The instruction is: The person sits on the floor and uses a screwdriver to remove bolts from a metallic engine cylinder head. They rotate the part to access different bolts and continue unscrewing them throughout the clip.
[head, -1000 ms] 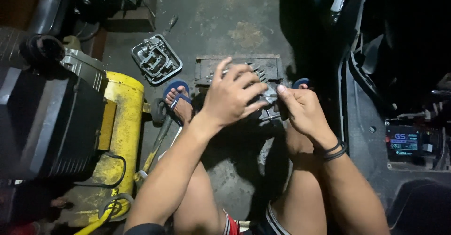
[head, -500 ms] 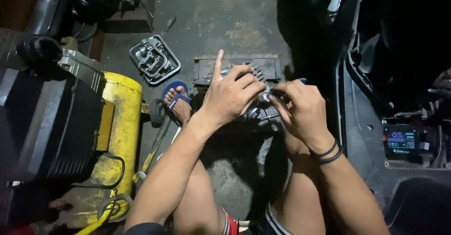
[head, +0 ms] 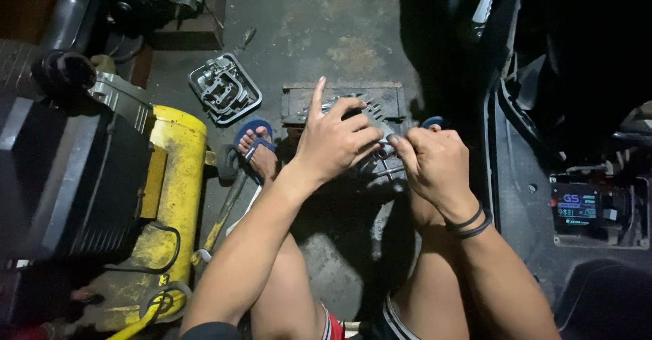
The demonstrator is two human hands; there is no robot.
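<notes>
While you crouch over the concrete floor, your left hand lies spread on top of a finned grey metal engine part, its forefinger pointing straight up away from you and the other fingers curled over the fins. The part rests on a flat dark wooden block on the floor, between your two feet in blue sandals. Your right hand sits just beside the left, its grip pinched together on something small and thin at the part's right edge; what it is, you cannot tell, since the fingers cover it. Two dark bands circle that wrist. Off to the left of the block lies a rectangular grey metal cover, well apart from your hands. A yellow tank stands further left, and a black battery with a blue label sits on the right.
</notes>
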